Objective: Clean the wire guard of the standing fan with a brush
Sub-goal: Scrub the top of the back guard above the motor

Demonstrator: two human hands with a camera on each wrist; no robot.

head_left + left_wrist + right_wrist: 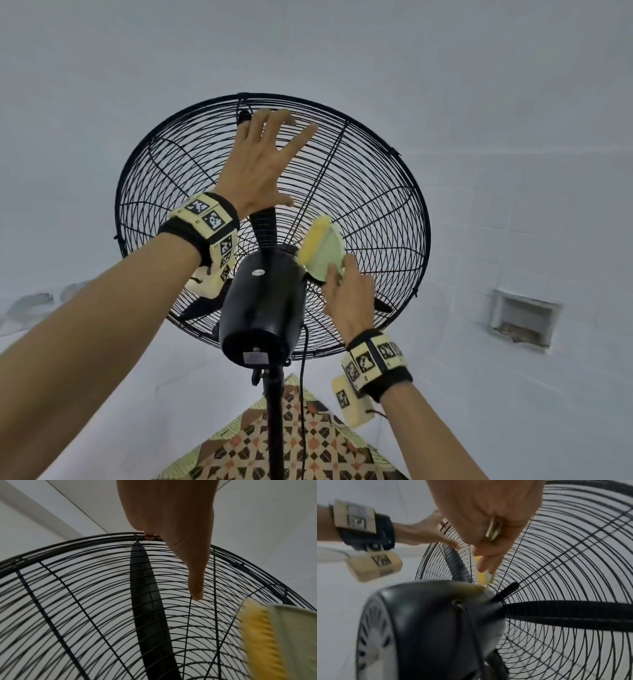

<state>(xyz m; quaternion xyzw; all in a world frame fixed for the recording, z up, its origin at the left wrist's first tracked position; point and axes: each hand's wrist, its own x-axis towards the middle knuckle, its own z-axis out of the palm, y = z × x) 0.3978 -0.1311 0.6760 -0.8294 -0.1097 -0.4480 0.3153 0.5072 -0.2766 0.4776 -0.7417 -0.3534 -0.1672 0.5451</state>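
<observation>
Brush [320,251] handle largely hidden within gripping right hand [349,301]; yellow bristles met by black wire guard [376,205] near hub; left hand [260,164], fingers spread wide, at guard's twelve o'clock rim.

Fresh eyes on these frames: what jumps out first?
The big black wire guard of the standing fan fills the middle of the head view, seen from behind with its motor housing nearest the camera. The left hand spreads its fingers against the guard's top, while the right hand holds a pale green brush, yellow bristles toward the wires, beside the housing.
</observation>
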